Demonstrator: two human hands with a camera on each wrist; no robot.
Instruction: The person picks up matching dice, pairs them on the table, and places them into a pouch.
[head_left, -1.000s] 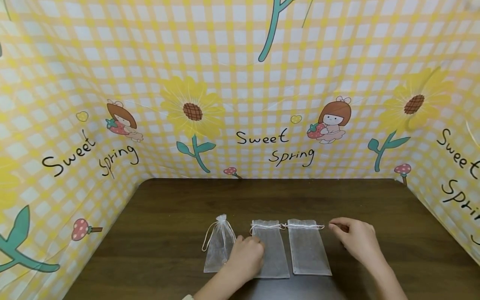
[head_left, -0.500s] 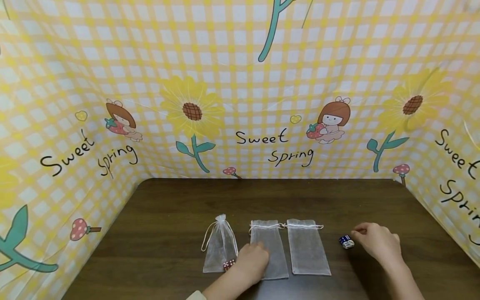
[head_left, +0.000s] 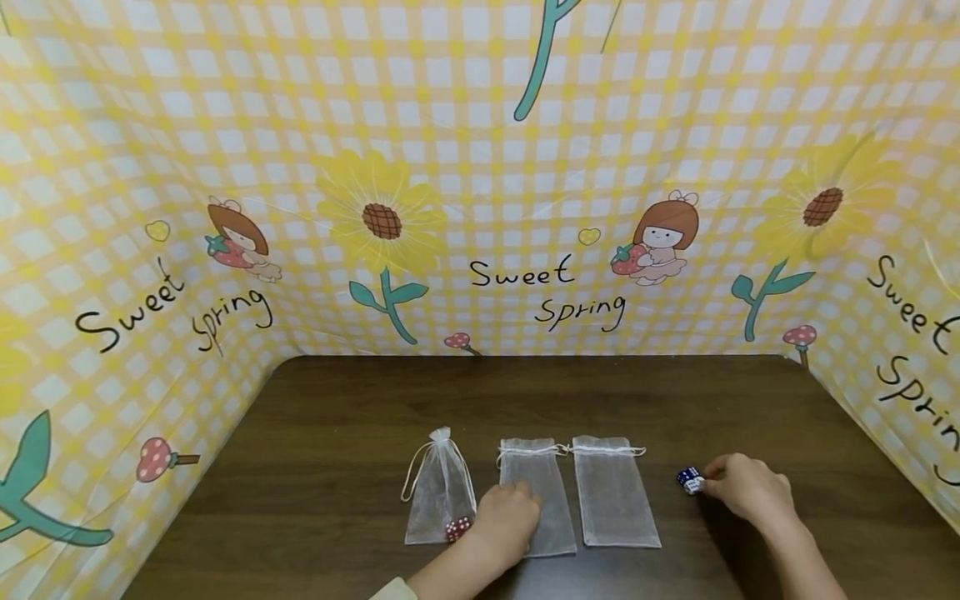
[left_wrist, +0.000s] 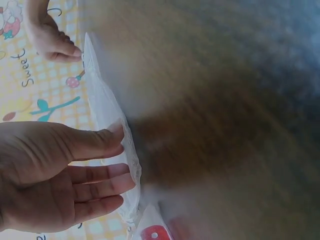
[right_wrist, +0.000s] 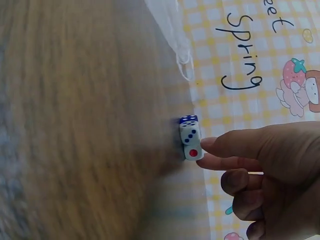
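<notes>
In the head view my left hand (head_left: 510, 518) rests on the middle sheer white drawstring bag (head_left: 553, 525). In the left wrist view its thumb and fairly straight fingers touch the bag's mesh, spread apart. My right hand (head_left: 752, 490) is at a small cluster of dice at the right. Its thumb and index fingertip pinch a white die with a red dot (right_wrist: 193, 153). Against that die lie another white die (right_wrist: 190, 133) and a blue die (right_wrist: 188, 119). To the left stands a gathered drawstring bag (head_left: 431, 500), with red dice (head_left: 457, 528) at its lower corner.
A third flat drawstring bag (head_left: 617, 500) lies between the middle bag and the blue and white dice. The dark wooden table (head_left: 360, 400) is enclosed by a yellow checked cloth (head_left: 517, 167) at the back and sides.
My right hand moved right and toward me, uncovering the blue and white dice, then came back to touch them. My left hand shifted slightly, bringing the red dice into view.
</notes>
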